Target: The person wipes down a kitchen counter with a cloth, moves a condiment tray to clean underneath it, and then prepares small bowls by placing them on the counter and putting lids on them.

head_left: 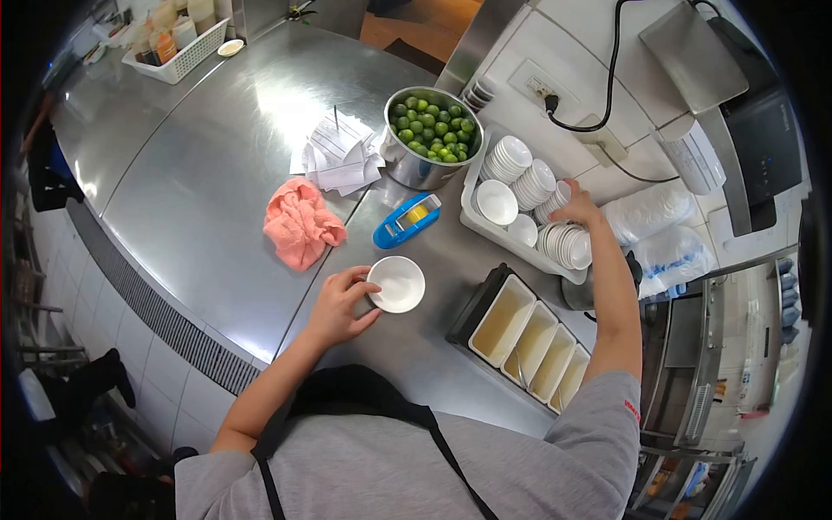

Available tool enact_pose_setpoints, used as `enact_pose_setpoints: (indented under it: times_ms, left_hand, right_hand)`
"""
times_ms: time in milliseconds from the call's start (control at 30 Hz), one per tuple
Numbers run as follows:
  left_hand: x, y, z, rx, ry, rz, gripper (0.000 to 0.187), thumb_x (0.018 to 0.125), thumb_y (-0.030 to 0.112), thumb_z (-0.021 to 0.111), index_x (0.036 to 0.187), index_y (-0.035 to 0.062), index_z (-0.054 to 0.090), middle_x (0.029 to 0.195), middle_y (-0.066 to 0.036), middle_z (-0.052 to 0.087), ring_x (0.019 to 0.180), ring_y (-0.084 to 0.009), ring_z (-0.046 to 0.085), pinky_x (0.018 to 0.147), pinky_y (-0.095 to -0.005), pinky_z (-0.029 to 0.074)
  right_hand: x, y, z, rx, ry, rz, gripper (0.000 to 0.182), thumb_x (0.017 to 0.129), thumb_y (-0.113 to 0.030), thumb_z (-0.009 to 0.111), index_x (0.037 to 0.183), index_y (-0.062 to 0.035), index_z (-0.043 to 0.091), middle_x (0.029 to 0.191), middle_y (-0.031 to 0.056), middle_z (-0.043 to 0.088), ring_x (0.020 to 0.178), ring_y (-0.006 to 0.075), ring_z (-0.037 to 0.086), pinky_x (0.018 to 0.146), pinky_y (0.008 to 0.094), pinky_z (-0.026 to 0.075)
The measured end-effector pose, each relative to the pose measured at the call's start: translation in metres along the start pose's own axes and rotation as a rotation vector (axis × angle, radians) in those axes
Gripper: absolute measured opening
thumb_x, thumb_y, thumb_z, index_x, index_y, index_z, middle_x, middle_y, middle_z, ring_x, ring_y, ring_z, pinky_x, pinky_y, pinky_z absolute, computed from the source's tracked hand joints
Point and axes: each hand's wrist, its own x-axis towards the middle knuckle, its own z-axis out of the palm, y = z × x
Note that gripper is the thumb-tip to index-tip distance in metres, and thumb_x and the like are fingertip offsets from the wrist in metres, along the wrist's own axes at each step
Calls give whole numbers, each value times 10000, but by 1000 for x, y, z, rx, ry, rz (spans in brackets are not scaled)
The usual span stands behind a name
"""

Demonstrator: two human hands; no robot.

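My left hand [345, 305] grips the rim of a small white bowl [398, 284] above the steel counter, thumb inside and fingers outside. Over to the right, my right hand [578, 206] reaches into a white tray [520, 244] packed with stacks of small white dishes. Its fingers are at the stack of dishes [552, 201] near the wall; whether they grip one is hidden. Larger stacks of dishes [511, 154] fill the tray's far end, and a white bowl [497, 203] sits among them.
A steel pot of limes [431, 130], papers [336, 153], a blue tape dispenser [407, 220] and a pink cloth [301, 224] lie on the counter [208, 191]. A black holder with white containers [520, 338] stands front right. Plastic-wrapped packs [663, 251] line the wall.
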Motion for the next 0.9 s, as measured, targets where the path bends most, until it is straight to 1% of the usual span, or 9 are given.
enact_pose_setpoints:
  times_ms: [133, 267, 333, 467, 533, 567, 667, 733, 900]
  left_hand:
    - [1, 1, -2, 18, -10, 6, 337, 607, 192, 714, 913, 117, 593, 1101, -89, 511, 893, -204, 542, 795, -347, 378]
    - [2, 2, -1, 4, -13, 5, 333, 608, 187, 714, 911, 115, 593, 1100, -92, 512, 896, -208, 543, 794, -345, 379]
    - [3, 1, -1, 4, -13, 10, 333, 608, 185, 714, 910, 115, 593, 1100, -92, 512, 897, -209, 544, 794, -345, 379]
    - [3, 3, -1, 23, 3, 7, 333, 608, 185, 714, 910, 115, 593, 1102, -92, 512, 903, -211, 544, 800, -343, 377]
    - [2, 3, -1, 55, 6, 23, 333, 607, 185, 714, 909, 115, 593, 1103, -92, 512, 904, -212, 544, 801, -342, 376]
    - [1, 1, 1, 26, -2, 12, 332, 607, 184, 715, 908, 114, 593, 1103, -92, 512, 906, -213, 544, 803, -343, 375]
    - [2, 3, -2, 7, -3, 10, 331, 607, 185, 717, 904, 112, 593, 1104, -93, 512, 906, -215, 544, 804, -345, 376]
    - [2, 4, -2, 8, 5, 17, 330, 607, 186, 717, 903, 112, 593, 1103, -93, 512, 905, -216, 544, 803, -347, 377]
    - [2, 2, -2, 34, 16, 28, 330, 602, 185, 719, 899, 117, 592, 1101, -94, 512, 895, -217, 549, 797, -353, 381]
  right_hand:
    - [12, 1, 5, -67, 21, -25, 984, 470, -204, 786, 1281, -155, 232, 1228, 257, 310, 1056, 399, 445, 850, 443, 445]
    - [6, -1, 5, -148, 188, 18, 1007, 469, -164, 783, 1295, -151, 207, 1214, 238, 327, 1046, 405, 446, 877, 456, 430]
    - [2, -2, -4, 122, 54, 163, 973, 478, -158, 781, 1277, -142, 225, 1216, 233, 329, 1042, 398, 451, 819, 477, 463]
    - [17, 22, 2, 249, -32, 72, 983, 479, -188, 786, 1279, -124, 219, 1205, 228, 352, 1043, 389, 455, 723, 466, 508]
    - [20, 22, 15, -37, 208, -37, 1018, 481, -231, 795, 1296, -60, 208, 1230, 267, 342, 1050, 398, 463, 731, 494, 495]
    - [16, 17, 14, -28, 210, -34, 1018, 481, -231, 795, 1296, -60, 208, 1230, 267, 342, 1050, 398, 463, 731, 494, 495]
    - [-1, 1, -6, 144, 87, 121, 1033, 481, -236, 798, 1301, -31, 204, 1228, 254, 376, 1085, 387, 446, 734, 488, 486]
    - [-6, 0, -17, 265, -129, 274, 1022, 512, -222, 798, 1309, -69, 176, 1287, 194, 338, 1154, 373, 380, 807, 527, 441]
    - [4, 13, -4, 235, -119, 146, 1010, 477, -189, 800, 1294, -70, 218, 1263, 189, 368, 1123, 367, 416, 798, 518, 447]
